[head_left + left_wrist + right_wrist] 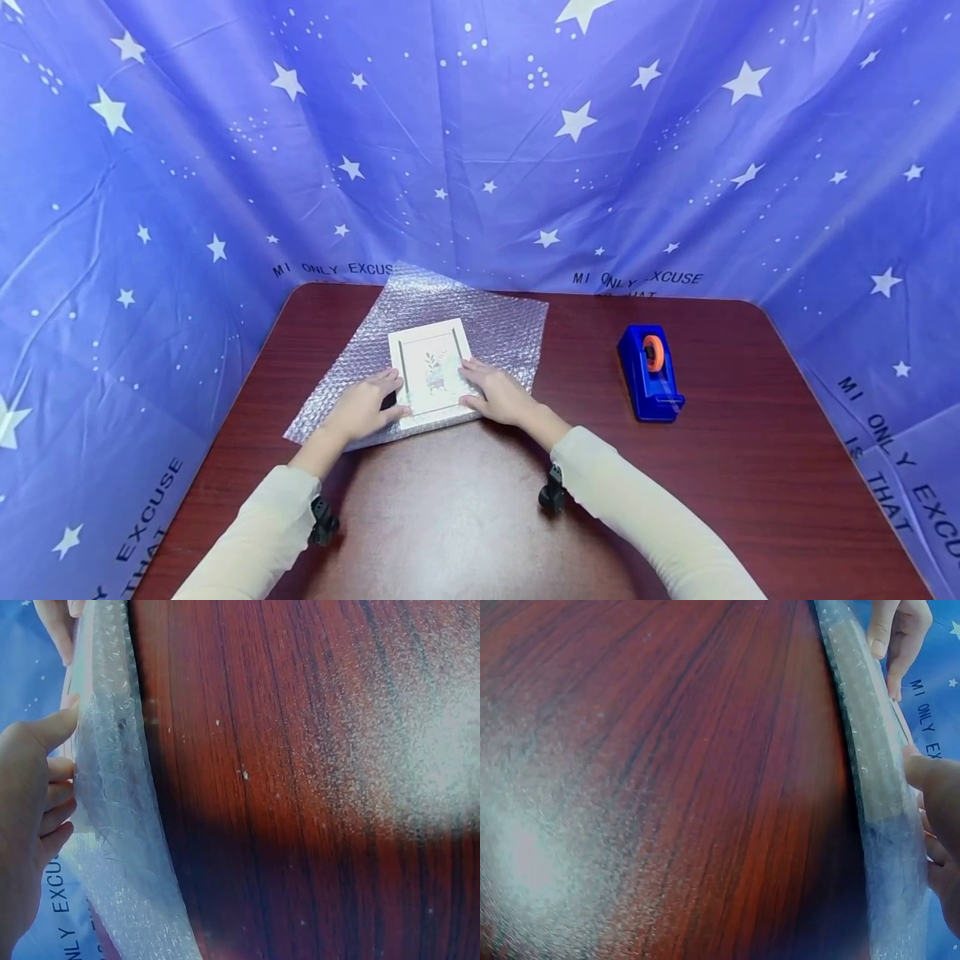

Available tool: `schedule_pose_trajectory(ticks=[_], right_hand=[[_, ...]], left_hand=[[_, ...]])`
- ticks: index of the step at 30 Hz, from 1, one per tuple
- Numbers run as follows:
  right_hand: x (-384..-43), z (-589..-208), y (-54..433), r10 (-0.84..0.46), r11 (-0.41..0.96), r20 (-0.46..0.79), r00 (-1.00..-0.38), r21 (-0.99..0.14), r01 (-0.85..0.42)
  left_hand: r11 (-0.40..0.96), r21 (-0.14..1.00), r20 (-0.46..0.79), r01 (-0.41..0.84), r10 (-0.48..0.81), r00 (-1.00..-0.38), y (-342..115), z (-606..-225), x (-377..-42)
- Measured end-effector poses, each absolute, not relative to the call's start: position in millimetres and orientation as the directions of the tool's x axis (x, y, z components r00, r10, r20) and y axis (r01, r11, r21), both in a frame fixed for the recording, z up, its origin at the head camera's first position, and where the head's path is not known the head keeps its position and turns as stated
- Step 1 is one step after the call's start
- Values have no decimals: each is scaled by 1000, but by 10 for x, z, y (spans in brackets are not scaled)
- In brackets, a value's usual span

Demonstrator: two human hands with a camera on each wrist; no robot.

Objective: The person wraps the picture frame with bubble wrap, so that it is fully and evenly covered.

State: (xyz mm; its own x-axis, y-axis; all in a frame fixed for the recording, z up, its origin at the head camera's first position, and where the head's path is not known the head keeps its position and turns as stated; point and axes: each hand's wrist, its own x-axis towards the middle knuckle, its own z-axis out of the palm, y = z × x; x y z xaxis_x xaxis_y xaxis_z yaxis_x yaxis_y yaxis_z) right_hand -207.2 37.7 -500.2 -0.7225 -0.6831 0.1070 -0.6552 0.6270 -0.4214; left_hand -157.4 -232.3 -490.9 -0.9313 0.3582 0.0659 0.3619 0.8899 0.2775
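Note:
A white picture frame (400, 337) with a small plant picture inside lies face up on a sheet of bubble wrap (510, 321). My left hand (365, 406) grips the frame's left side, its thumb on the near left corner. On the opposite side my right hand (498, 393) holds the frame, thumb near the lower right corner and fingers along the edge. In the left wrist view the bubble wrap (112, 742) covers the frame's near side, below the left thumb. The right wrist view shows the wrap (896, 877) along that side too, beneath the right hand (941, 795).
A blue tape dispenser (648, 387) with an orange-cored roll of tape (655, 353) stands on the right of the dark red wooden table (750, 467). Blue star-patterned curtains (480, 108) enclose the table at the back and sides. The wrap's far corner reaches the back curtain.

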Motion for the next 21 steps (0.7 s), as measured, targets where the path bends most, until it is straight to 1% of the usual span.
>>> schedule_pose_trajectory(ticks=[5,13,21], right_hand=[[-2093,-5000,379,-681,632,93,-726,-426,-647],[-2088,-5007,394,-683,624,103,-724,-432,-651],[-2109,-5022,374,-677,629,110,-728,-428,-649]], left_hand=[[877,309,93,367,356,-930,-2345,-4936,-1580],[851,406,97,334,323,-941,-2360,-4969,-1593],[838,442,116,319,300,-947,-2349,-4897,-1626]])
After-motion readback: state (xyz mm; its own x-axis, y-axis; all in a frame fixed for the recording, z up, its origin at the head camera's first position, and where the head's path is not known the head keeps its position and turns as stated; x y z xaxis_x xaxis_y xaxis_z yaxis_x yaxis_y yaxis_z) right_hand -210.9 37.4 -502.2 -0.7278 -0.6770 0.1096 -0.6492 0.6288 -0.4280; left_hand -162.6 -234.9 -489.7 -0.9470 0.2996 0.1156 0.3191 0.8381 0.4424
